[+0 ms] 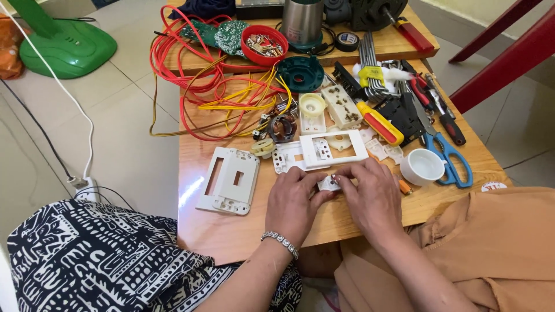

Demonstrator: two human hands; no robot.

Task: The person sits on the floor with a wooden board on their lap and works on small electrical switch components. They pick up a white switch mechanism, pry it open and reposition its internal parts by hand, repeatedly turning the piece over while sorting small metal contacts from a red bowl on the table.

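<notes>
Both hands meet near the front edge of the wooden table [231, 231], over a small white switch module [329, 184]. The left hand [295, 202], with a beaded bracelet [280, 241] at the wrist, pinches the module's left end between thumb and curled fingers. The right hand [373, 193] closes its fingertips on the module's right end, so the piece is gripped from both sides and lies low over the tabletop; whether it touches the wood I cannot tell.

Just behind the hands lies a white switch frame [334, 149] with a rectangular opening, and to its left, toward the table's left edge, a white faceplate [229, 180] with two slots. Near the right edge stand a small white cup [422, 166] and blue-handled scissors [451, 159]. A yellow and red screwdriver [378, 122] lies at an angle behind the frame.

Farther back, a tangle of red and yellow wires [219, 95] spreads across the left half of the table, with a red bowl of small metal parts [264, 44] toward the far edge. A green fan base [66, 46] stands on the floor, well apart from the table.
</notes>
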